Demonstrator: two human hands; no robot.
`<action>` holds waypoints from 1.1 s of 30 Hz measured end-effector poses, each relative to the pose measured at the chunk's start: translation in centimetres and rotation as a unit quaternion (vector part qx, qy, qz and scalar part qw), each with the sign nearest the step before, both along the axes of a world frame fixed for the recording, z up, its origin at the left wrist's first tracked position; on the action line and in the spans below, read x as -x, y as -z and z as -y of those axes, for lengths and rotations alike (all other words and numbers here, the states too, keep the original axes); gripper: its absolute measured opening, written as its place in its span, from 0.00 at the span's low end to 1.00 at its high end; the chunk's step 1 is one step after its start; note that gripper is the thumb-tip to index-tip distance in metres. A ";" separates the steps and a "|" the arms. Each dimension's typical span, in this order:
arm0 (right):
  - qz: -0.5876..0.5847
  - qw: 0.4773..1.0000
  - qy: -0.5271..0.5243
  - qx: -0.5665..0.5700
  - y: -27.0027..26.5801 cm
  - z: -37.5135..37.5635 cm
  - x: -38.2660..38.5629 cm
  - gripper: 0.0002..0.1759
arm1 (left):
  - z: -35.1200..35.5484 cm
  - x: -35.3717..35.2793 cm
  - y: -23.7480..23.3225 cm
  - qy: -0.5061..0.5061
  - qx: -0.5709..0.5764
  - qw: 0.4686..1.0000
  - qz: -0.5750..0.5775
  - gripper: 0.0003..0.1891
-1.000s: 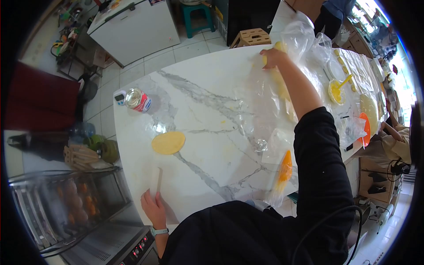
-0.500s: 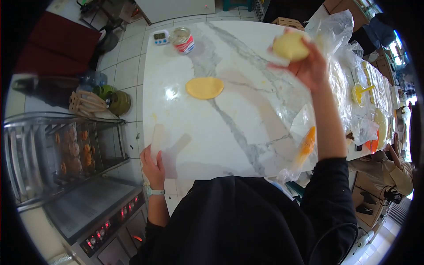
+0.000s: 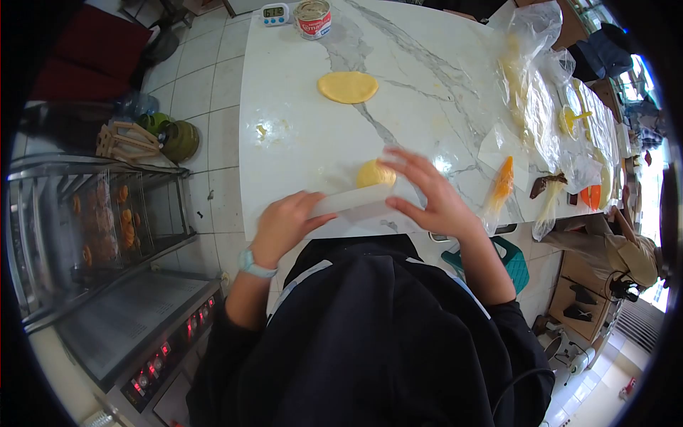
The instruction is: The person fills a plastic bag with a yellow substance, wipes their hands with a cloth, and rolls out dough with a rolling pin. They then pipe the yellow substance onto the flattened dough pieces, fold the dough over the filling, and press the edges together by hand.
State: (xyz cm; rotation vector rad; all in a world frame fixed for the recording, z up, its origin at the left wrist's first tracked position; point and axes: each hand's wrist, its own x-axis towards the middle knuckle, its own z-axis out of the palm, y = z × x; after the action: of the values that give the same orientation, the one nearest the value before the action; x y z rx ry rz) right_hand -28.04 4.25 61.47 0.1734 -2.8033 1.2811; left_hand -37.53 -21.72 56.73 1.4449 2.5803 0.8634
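A white rolling pin [image 3: 354, 199] lies crosswise near the table's front edge. Its left end is in my left hand [image 3: 288, 222], whose fingers wrap round it. My right hand [image 3: 430, 193] is at the pin's right end, slightly blurred, fingers spread and thumb near the end. A round piece of yellow dough [image 3: 375, 173] rests on the marble table [image 3: 299, 160], just beyond the pin and beside my right fingertips. Farther back lies a flat oval piece of dough [image 3: 348, 87].
At the back left stand a timer [image 3: 274, 14] and a tin can [image 3: 313, 19]. A piping bag with orange filling [image 3: 500, 192] and plastic bags [image 3: 533, 92] lie on the right. A rack [image 3: 107, 228] stands left; a person [image 3: 619, 249] is at far right.
My right hand has come down from the back right, and the round dough is now on the table. My left hand and the pin have moved right, the pin turning crosswise. The view has shifted.
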 end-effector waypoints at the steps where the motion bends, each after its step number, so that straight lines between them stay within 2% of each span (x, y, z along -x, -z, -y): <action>1: 0.046 0.995 -0.051 0.071 -0.1 0.0 -0.7 0.27 | -1.7 -0.4 0.0 0.003 -0.002 1.000 0.000 0.17; 2: 0.005 0.999 -0.041 0.023 1.0 0.1 -1.3 0.18 | -3.6 -0.8 -0.2 0.018 -0.017 1.000 -0.020 0.17; 3: 0.003 0.999 -0.038 0.021 1.8 -0.1 -1.8 0.18 | -5.1 -0.9 -0.3 0.032 -0.033 0.998 -0.040 0.17; 5: 0.000 0.997 0.074 0.002 3.4 -1.0 -2.2 0.16 | -7.0 -1.0 0.6 0.011 -0.042 0.996 -0.080 0.18; 7: -0.014 0.995 0.099 -0.004 6.0 -1.6 -2.3 0.16 | -7.7 -0.5 1.9 -0.009 -0.044 0.992 -0.119 0.19; 9: -0.028 0.991 0.128 -0.007 8.3 -2.2 -2.1 0.16 | -8.0 0.2 3.2 -0.103 -0.032 0.970 -0.216 0.20; 11: -0.086 0.969 0.162 -0.167 9.6 -2.9 -1.1 0.14 | -7.7 1.7 4.7 -0.117 0.008 0.974 -0.193 0.20; 12: -0.086 0.969 0.161 -0.165 9.9 -3.1 -0.5 0.14 | -7.5 2.5 5.4 -0.133 0.047 0.976 -0.168 0.19; 15: -0.089 0.958 0.188 -0.197 10.5 -3.6 2.2 0.11 | -9.0 5.3 5.5 -0.131 0.068 0.973 -0.177 0.19; 17: -0.122 0.957 0.214 -0.150 11.6 -4.6 4.4 0.10 | -10.4 8.2 6.4 -0.115 0.036 0.979 -0.163 0.19; 21: -0.079 0.969 0.186 -0.139 11.0 -5.8 6.4 0.11 | -10.9 9.6 6.1 -0.108 -0.041 0.989 -0.088 0.21; 23: -0.038 0.971 0.234 -0.018 9.8 -5.0 4.7 0.13 | -9.9 7.9 6.0 -0.109 -0.030 0.992 -0.061 0.19; 24: -0.038 0.971 0.235 -0.017 9.7 -5.1 4.0 0.13 | -9.5 7.1 6.0 -0.113 -0.018 0.993 -0.030 0.17; 25: 0.021 0.977 0.213 0.006 9.6 -5.2 3.2 0.12 | -9.3 7.1 5.5 -0.112 -0.017 0.993 -0.028 0.17; 26: 0.082 0.978 0.191 0.029 9.5 -5.1 2.5 0.13 | -9.0 7.2 4.5 -0.056 0.007 0.997 -0.050 0.15; 27: 0.090 0.977 0.193 0.032 9.4 -4.9 2.2 0.13 | -8.6 6.9 3.8 0.002 0.032 0.997 -0.066 0.13; 29: -0.060 0.969 0.184 -0.151 8.5 -5.0 3.1 0.17 | -9.0 7.4 4.3 0.019 0.025 0.999 -0.031 0.13; 30: -0.014 0.972 0.152 -0.181 8.9 -5.2 3.2 0.22 | -9.3 7.4 4.7 0.022 0.005 0.997 -0.079 0.16; 31: -0.014 0.971 0.154 -0.181 9.5 -5.0 2.5 0.22 | -9.4 7.3 5.1 0.024 -0.015 0.992 -0.126 0.19; 33: -0.008 0.975 0.091 -0.204 10.3 -4.7 0.7 0.25 | -8.6 6.2 5.5 0.043 -0.006 0.991 -0.130 0.23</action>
State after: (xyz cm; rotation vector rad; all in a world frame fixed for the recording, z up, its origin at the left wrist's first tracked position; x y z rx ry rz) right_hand -28.75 8.95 51.16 -0.0567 -2.9493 0.6546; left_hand -43.70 -13.11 51.25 1.7655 2.6688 0.7251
